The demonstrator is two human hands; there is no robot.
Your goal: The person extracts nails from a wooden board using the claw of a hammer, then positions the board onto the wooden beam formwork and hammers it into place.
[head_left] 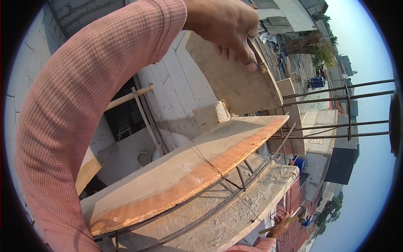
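Note:
My left hand (231,31), at the end of a pink-sleeved arm that arches up from the lower left, is closed over the edge of a weathered plywood panel (235,84). Low on the right, my right hand (277,227) is wrapped round the yellow handle of a hammer (301,215); its head points away to the right. Between the two hands lies a long board (168,176) with an orange, splintered edge, and a thin wire crosses it. A small wood block (221,111) sits where the panel and the long board come close.
Bare rebar rods (348,113) with ties reach out to the right. A rough concrete ledge (252,199) runs below the long board. Pale block walls (172,80) enclose a lower room on the left, with a round pole (130,97) across it. Rooftops (279,17) lie beyond.

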